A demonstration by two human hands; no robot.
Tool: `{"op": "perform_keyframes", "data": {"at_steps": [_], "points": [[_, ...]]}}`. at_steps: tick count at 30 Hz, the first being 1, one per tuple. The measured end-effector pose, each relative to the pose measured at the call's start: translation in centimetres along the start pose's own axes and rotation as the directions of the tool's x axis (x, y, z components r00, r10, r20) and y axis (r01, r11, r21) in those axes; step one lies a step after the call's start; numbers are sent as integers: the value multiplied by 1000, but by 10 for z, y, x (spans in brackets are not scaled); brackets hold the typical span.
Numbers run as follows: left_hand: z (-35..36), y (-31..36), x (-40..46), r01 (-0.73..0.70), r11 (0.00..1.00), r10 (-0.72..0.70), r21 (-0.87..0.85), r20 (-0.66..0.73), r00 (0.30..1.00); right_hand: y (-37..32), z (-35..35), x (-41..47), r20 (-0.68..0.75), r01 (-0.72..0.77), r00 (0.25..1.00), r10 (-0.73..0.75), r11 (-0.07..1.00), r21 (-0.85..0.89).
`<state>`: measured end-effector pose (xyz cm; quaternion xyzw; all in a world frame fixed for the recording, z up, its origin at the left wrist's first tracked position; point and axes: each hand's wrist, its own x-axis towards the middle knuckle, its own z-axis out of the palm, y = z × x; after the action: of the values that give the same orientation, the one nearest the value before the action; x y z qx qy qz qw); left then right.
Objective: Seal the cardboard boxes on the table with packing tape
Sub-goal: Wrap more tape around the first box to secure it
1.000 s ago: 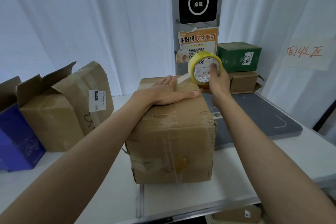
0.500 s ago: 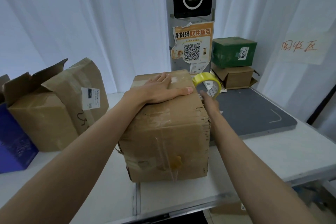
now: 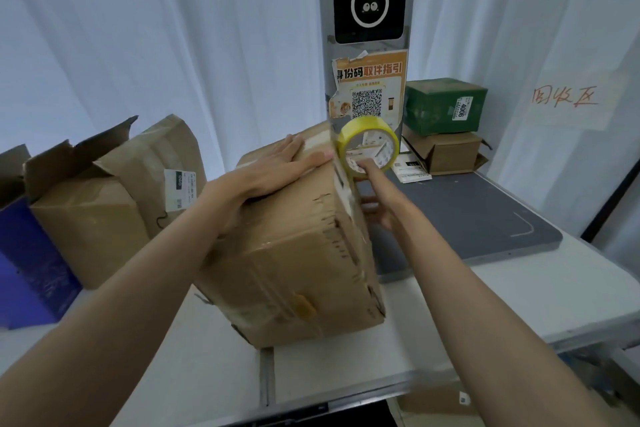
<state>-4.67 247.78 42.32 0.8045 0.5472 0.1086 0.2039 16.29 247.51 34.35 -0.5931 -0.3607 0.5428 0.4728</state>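
Item, nearest: the table, white, carrying everything below.

Item: the box, brown and creased, at the table's middle, tilted up on its lower edge and leaning to our left. We judge this the one being sealed; old tape and dents show on its near face.

Item: our left hand, fingers straight and flat on the box's top, thumb along the right edge. It steadies the tilt. We should keep that press firm so the box does not slip while tape is drawn.

Item: our right hand, beside the box's right face, one finger hooked into the core of the roll; the other fingers are partly hidden. The roll, yellow, sits at the top right corner, a clear strip running from it onto the box.

Method, as we judge it: pull the strip taut, lay it down the right face over the seam, and rub it flat to avoid wrinkles.

Item, far: a green box stacked on a small carton.
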Motion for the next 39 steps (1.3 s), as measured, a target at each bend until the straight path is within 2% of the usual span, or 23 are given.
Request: {"op": "perform_keyframes", "data": {"at_steps": [4, 8, 10, 13, 17, 19, 21, 23, 24, 25, 27, 28, 30, 32, 36, 39], "points": [[-20, -5, -4, -54, 937, 33, -345, -67, 997, -54, 12, -4, -76, 197, 971, -225, 942, -270], [-37, -5, -5, -115, 785, 80, -609, -84, 993, -115, 20, -18, -26, 354, 893, -450, 736, -576], [-36, -6, -3, -152, 693, 120, -705, -96, 988, -137, 22, -21, -24, 344, 858, -513, 609, -715], [-13, -11, 2, -136, 579, 106, -804, -91, 990, -141, 24, -16, -18, 245, 848, -530, 421, -873], [18, -31, 10, -37, 448, 38, -893, -23, 999, -118, 31, -6, 32, 166, 878, -477, 242, -956], [17, -41, 16, -27, 436, 13, -899, -24, 1000, -114, 37, -1, 85, 185, 866, -492, 158, -970], [12, -45, 22, -46, 499, 58, -866, -20, 998, -115, 41, 4, 127, 206, 867, -482, 115, -972], [9, -49, 24, -45, 547, 88, -836, 4, 996, -117, 38, 6, 156, 245, 866, -475, 133, -960], [9, -52, 25, -33, 559, 79, -828, 14, 997, -117, 32, 6, 158, 281, 851, -501, 181, -942], [9, -55, 26, -22, 566, 64, -824, 17, 998, -115, 21, 4, 142, 337, 825, -546, 275, -900], [10, -59, 28, -11, 573, 38, -820, 14, 999, -103, 0, 1, 40, 478, 764, -644, 524, -705], [11, -60, 28, -10, 575, 32, -818, 10, 999, -95, -7, -2, -30, 526, 732, -680, 592, -611], [12, -59, 28, -16, 576, 33, -817, 3, 999, -79, -10, -6, -122, 560, 670, -732, 607, -564], [13, -60, 28, -13, 565, 28, -825, 4, 1000, -70, -5, -5, -191, 527, 640, -744, 606, -596], [12, -63, 26, -15, 577, 29, -817, 2, 1000, -65, -4, -4, -192, 473, 730, -656, 688, -550], [3, -55, 21, -55, 692, 52, -720, -26, 998, -64, -9, -6, -137, 505, 741, -657, 680, -531]]}}
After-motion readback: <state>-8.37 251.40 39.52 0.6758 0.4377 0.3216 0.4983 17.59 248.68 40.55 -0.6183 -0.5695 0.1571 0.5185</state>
